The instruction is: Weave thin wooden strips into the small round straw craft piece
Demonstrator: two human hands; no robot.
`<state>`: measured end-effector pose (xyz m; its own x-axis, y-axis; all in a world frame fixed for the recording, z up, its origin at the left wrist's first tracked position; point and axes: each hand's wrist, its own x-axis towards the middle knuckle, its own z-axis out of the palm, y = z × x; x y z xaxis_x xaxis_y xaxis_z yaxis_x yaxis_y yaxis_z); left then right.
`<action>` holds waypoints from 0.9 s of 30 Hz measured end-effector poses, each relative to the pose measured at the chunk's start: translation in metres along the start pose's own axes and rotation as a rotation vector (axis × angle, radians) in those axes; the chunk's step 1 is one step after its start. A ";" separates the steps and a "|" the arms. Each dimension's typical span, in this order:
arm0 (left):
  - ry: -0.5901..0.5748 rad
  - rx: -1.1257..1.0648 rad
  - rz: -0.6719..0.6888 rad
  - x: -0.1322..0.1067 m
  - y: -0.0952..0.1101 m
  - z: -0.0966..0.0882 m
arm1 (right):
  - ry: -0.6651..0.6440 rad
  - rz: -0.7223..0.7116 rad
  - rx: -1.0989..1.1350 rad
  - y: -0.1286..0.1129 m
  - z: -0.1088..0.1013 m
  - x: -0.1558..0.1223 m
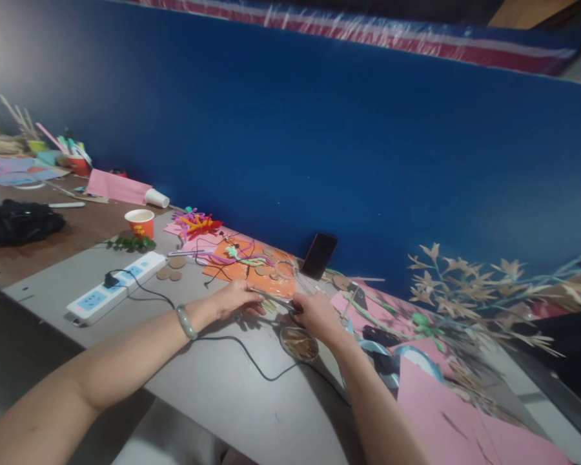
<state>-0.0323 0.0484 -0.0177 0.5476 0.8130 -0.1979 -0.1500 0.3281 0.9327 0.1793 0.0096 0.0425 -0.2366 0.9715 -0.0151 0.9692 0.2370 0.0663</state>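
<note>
My right hand (317, 314) is closed around the dark handles of a pair of scissors (279, 298), whose metal blades point left. My left hand (237, 300), with a jade-coloured bangle on the wrist, has its fingers pinched at the blade end; what they grip is too small to make out. Pale thin strips (270, 305) show between the hands. Just below the right hand sits a round dish (299, 343) with brownish pieces in it. Beyond the hands lies orange paper (283, 284) with wires, green and purple craft stems and round discs.
A white power strip (119, 287) with a plugged-in black cable (242, 349) lies left; the cable crosses under my left wrist. A phone (319, 256) leans on the blue partition. A red paper cup (140, 224), tape rolls (419, 361), pink paper (445, 400) and dried-leaf branches (458, 284) surround the workspace.
</note>
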 end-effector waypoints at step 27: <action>-0.020 0.034 -0.038 -0.003 -0.003 0.008 | 0.004 -0.035 -0.059 -0.007 0.010 0.002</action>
<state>-0.0268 0.0413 -0.0178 0.5686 0.7905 -0.2275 -0.1013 0.3418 0.9343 0.1728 0.0102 0.0319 -0.2702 0.9627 -0.0143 0.9549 0.2698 0.1242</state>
